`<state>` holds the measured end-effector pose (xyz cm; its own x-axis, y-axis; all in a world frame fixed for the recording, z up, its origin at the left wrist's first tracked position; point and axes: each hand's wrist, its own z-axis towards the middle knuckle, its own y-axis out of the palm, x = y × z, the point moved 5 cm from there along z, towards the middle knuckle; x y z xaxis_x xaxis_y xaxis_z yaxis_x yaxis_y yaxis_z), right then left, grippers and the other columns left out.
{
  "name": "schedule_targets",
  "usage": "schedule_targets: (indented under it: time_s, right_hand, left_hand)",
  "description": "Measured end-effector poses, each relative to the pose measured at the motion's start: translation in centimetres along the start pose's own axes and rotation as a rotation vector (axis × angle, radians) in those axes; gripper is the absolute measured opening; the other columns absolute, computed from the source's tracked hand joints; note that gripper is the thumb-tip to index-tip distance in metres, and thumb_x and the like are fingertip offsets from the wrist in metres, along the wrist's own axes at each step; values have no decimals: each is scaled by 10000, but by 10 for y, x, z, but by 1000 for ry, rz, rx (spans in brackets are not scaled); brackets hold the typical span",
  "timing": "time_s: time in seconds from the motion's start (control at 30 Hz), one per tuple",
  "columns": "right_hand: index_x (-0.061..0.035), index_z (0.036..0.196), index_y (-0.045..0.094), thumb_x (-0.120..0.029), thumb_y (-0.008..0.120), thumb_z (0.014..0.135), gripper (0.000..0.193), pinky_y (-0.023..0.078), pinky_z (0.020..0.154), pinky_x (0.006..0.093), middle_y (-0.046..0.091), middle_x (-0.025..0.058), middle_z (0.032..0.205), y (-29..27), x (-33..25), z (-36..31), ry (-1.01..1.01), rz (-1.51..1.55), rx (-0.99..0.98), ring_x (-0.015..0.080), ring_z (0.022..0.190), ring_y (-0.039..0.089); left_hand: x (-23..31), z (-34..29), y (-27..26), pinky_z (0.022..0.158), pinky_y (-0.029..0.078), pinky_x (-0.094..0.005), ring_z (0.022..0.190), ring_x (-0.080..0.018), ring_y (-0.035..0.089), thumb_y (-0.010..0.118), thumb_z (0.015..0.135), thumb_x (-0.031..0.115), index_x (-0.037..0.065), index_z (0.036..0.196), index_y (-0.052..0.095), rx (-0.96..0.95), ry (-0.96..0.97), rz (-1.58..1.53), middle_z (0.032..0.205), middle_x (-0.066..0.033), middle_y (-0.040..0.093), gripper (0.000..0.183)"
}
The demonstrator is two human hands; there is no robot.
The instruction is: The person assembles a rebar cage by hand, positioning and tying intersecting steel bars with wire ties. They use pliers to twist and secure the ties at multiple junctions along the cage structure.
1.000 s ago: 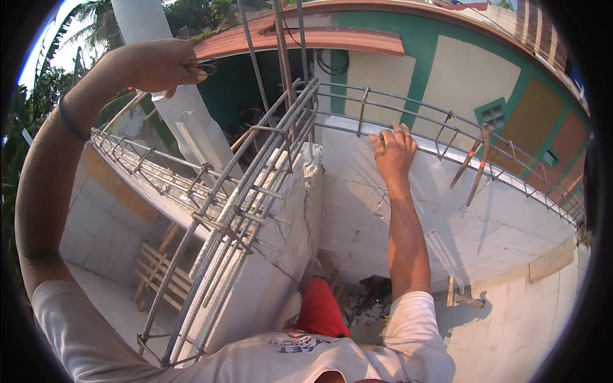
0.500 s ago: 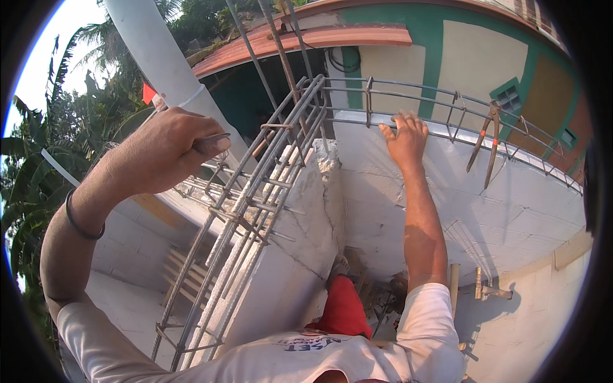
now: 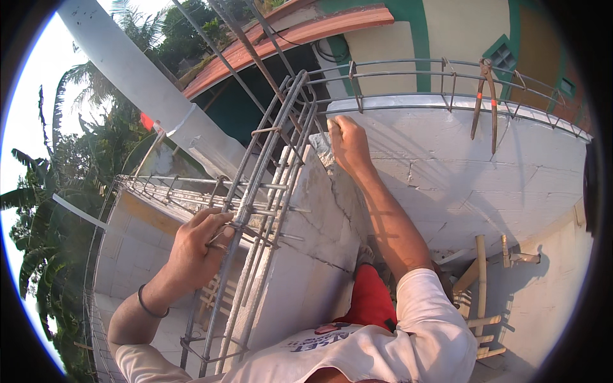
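A rebar cage (image 3: 254,191), long bars bound by stirrups, runs over the white block wall (image 3: 306,255) in front of me. Beside it on the left is my left hand (image 3: 201,246), its fingers curled round a thin metal piece (image 3: 220,241) whose kind I cannot make out; the fingertips are close to a stirrup. My right hand (image 3: 350,145) is closed just right of the corner where the cage meets a second rebar cage (image 3: 402,107). Whatever its fingers pinch, if anything, is hidden.
Rusty pincers (image 3: 483,105) with orange-banded handles hang from the right-hand cage. Upright bars (image 3: 252,54) rise from the corner, next to a pale round post (image 3: 150,76). Wooden poles (image 3: 481,281) stand low on the right. A red metal roof (image 3: 287,38) lies beyond.
My left hand has come down from above the cage to its left side. My right hand has moved left from the top bars toward the corner and closed. The view has shifted.
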<state>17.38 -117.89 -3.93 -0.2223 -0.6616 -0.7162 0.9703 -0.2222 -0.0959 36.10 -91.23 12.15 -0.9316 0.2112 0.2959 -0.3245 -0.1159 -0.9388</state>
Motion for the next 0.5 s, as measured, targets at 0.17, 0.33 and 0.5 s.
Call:
schedule_targets:
  time_s: [0.17, 0.33, 0.5]
  right_hand:
    - [38, 947, 658, -90, 556, 952, 164, 513, 772, 489, 681, 247, 936, 30, 4, 34, 104, -69, -9, 440, 889, 656]
    - [35, 979, 659, -101, 539, 960, 182, 535, 690, 434, 691, 228, 851, 22, 30, 54, 161, -117, -16, 347, 720, 693]
    - [23, 1069, 662, -124, 551, 956, 216, 554, 650, 391, 710, 186, 820, 35, 35, 72, 171, -234, -109, 257, 644, 717]
  left_hand:
    - [-5, -3, 2, 735, 542, -412, 848, -378, 679, 624, 929, 90, -14, 1122, 657, 83, 49, -6, 1032, -199, 657, 221]
    - [-10, -2, 3, 716, 541, -414, 822, -369, 674, 648, 904, 55, -5, 1111, 658, 90, 89, -17, 1033, -193, 646, 216]
    - [-12, -3, 4, 710, 538, -415, 820, -349, 669, 644, 905, 59, -12, 1093, 657, 110, 85, -52, 1013, -185, 644, 201]
